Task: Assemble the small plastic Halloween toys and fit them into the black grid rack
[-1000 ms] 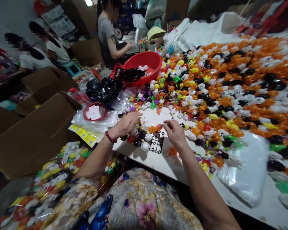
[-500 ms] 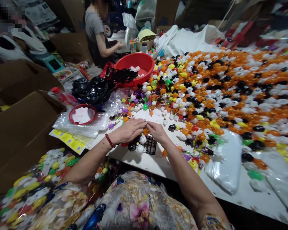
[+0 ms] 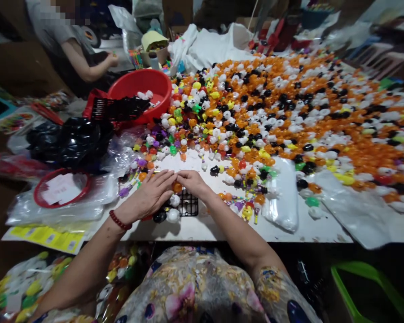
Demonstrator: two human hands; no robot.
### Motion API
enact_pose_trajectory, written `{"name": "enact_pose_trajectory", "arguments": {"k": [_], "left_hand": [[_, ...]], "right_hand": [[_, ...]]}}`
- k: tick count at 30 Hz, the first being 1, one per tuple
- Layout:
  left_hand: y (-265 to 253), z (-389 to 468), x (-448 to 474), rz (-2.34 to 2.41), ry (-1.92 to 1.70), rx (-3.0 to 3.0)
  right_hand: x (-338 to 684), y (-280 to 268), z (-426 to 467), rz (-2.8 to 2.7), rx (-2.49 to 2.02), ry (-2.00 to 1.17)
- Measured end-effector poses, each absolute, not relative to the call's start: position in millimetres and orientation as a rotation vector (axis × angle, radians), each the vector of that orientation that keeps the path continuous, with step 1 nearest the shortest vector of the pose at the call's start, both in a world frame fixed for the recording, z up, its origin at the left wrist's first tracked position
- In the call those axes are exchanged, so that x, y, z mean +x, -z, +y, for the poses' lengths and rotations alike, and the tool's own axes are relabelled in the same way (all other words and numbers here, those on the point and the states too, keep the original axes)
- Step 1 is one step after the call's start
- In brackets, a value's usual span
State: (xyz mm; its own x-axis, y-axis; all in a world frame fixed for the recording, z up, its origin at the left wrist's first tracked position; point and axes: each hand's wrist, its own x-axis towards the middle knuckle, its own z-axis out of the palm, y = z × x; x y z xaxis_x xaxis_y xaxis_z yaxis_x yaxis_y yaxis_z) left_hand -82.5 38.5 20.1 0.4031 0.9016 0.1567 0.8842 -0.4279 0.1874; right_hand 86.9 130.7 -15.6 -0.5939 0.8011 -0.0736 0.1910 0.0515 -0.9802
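My left hand (image 3: 150,195) lies palm down with its fingers stretched out over a row of small plastic toy figures. White figures (image 3: 173,215) and a black one (image 3: 159,217) stick out below its palm. Bent and drawn together, the fingers of my right hand (image 3: 193,184) meet the left fingertips. A small orange toy figure (image 3: 177,187) shows just under them; whether they grip it is hidden. Between my forearms, a black plastic grid tray (image 3: 189,204) rests on the white table (image 3: 205,228), partly beneath the toys and hands.
A large heap of toy figures (image 3: 289,103) covers the table's back and right. Clear plastic bags (image 3: 283,197) lie right. Left are a red basket with paper (image 3: 40,197), black bags (image 3: 74,139) and a red basin (image 3: 166,89). A person (image 3: 77,54) sits beyond; a green bin (image 3: 343,273) stands below.
The view has swung to the right, bringing the green bin into sight. Both hands stay together over the tray and toys, in nearly the same pose.
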Motion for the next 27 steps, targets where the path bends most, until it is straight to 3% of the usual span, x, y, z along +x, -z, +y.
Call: {"name": "enact_pose_trajectory", "arguments": {"k": [6,19,27], "left_hand": [[-9.5,40.1,-81.5,1.63,-0.427,2.634],[-23.0,41.3,-76.0,1.691,-0.376,2.705],[-38.5,44.6,-53.2,1.555,-0.076,2.771]], "right_hand": [[98.1,17.5,118.3,-1.765,-1.066,-1.544],[256.5,31.8,118.5,-2.326,-1.797,0.005],[250.3,38.8,122.7,-2.435,-1.819,0.238]]}}
